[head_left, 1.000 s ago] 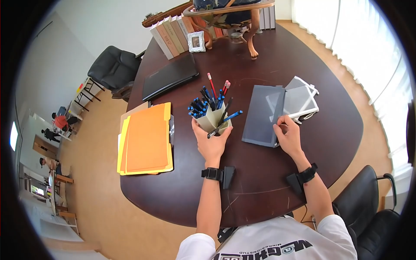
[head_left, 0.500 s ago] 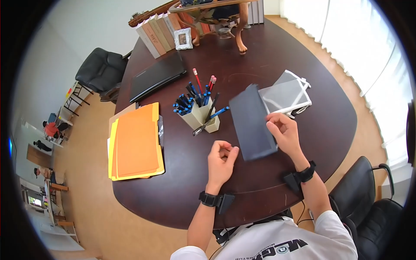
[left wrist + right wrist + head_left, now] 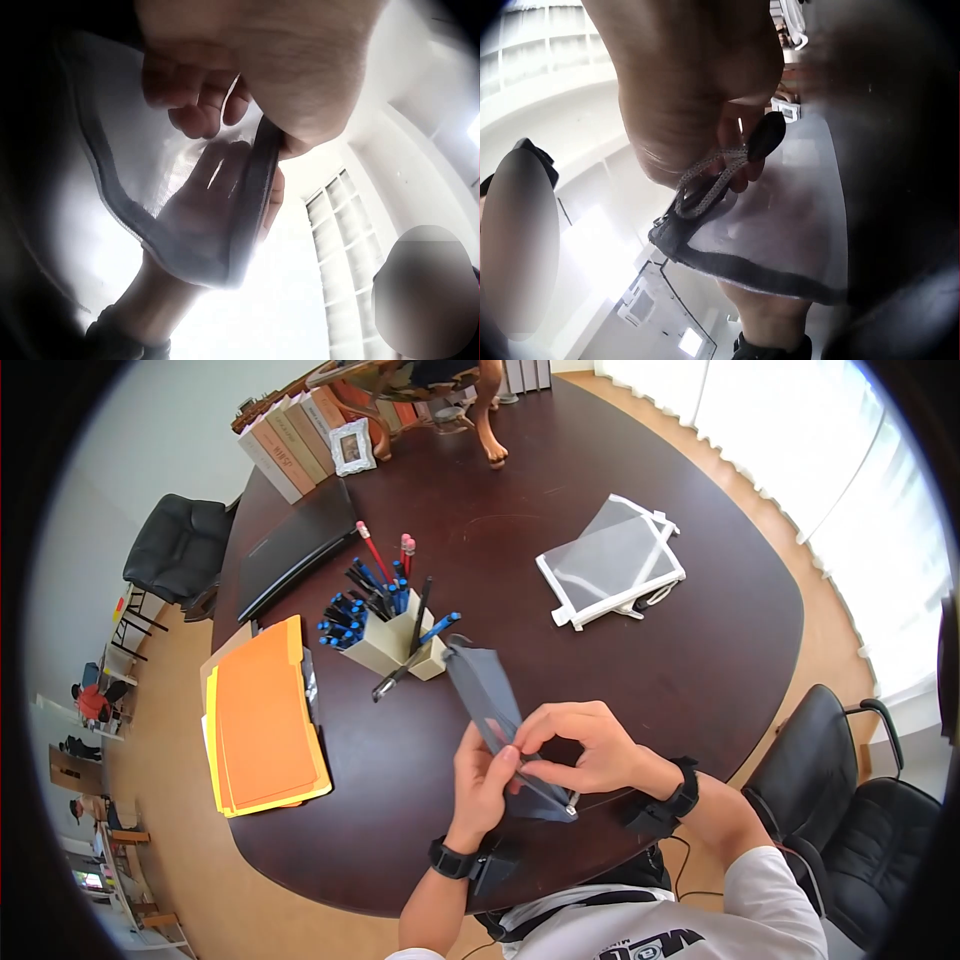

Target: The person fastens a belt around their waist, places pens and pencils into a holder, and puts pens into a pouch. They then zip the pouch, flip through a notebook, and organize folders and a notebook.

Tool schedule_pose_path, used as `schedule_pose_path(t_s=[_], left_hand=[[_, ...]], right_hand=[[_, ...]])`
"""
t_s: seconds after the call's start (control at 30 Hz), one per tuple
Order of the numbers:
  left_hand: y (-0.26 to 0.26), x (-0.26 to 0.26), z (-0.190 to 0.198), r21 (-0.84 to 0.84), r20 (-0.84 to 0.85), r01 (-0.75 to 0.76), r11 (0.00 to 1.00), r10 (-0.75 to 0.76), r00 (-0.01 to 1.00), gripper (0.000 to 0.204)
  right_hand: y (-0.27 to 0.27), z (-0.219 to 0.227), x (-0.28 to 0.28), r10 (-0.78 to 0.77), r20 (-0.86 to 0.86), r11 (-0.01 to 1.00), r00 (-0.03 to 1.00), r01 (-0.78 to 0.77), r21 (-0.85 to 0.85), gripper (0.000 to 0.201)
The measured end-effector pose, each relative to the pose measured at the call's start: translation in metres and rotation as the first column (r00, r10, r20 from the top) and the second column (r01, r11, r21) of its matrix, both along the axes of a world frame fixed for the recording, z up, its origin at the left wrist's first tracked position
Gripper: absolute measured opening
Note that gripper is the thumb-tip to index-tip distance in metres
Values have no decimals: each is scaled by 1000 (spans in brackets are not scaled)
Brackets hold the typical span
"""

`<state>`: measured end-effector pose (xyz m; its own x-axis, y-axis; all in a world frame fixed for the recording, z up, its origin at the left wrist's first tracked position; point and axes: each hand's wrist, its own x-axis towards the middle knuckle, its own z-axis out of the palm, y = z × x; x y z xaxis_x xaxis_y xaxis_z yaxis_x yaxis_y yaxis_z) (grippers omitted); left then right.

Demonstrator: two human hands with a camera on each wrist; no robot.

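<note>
A dark-edged, see-through mesh zipper pouch (image 3: 484, 682) is held up on edge over the near part of the table. My left hand (image 3: 478, 788) grips its upper edge, thumb on the near side. Close beside that thumb, my right hand (image 3: 592, 748) pinches the same edge between thumb and fingers. In the right wrist view, a grey looped cord with a dark pull tab (image 3: 766, 136) hangs at the zipper's corner. Through the mesh in the left wrist view, fingers show behind the pouch (image 3: 120, 112).
Left of the pouch stands a pen holder (image 3: 380, 645) packed with blue-capped pens and red pencils. Orange and yellow folders (image 3: 262, 720) lie at the left, a black laptop (image 3: 300, 550) behind. White-edged mesh pouches (image 3: 612, 565) lie to the right. Books (image 3: 285, 450) and a picture frame (image 3: 352, 448) stand farther back.
My left hand let go of the pen holder and came to the pouch. The pouch was lifted off the table beside the white-edged ones, moved left and nearer, and turned on edge.
</note>
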<state>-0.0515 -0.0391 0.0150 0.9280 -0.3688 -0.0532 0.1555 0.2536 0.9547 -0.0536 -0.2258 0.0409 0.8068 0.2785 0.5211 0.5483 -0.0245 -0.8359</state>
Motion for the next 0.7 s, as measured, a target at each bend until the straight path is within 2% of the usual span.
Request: schedule_pose_path(t_s=[0.2,0.43,0.57,0.63,0.67,0.7], left_hand=[[7,4,-1,92,54,-79,993,74,996,10],[2,2,-3,106,90,-115,988,105,990,6],[3,6,-12,89,108,-108,990,99,989,8],[-1,9,-9,91,145,-117,989,104,984,14],[-1,10,-8,106,157,-111,988,93,983,15],[-2,8,-9,120,164,-104,987,84,983,16]], right_hand=[[2,-8,7,-183,-31,983,983,184,29,21],[7,-18,8,-269,-105,960,957,276,55,24],[6,-18,9,-301,-69,953,951,302,2,25],[-1,-12,9,-322,5,939,947,320,-122,31],[-1,-16,13,-345,41,938,938,346,-29,35],[-10,-15,11,-385,94,919,918,390,-50,35]])
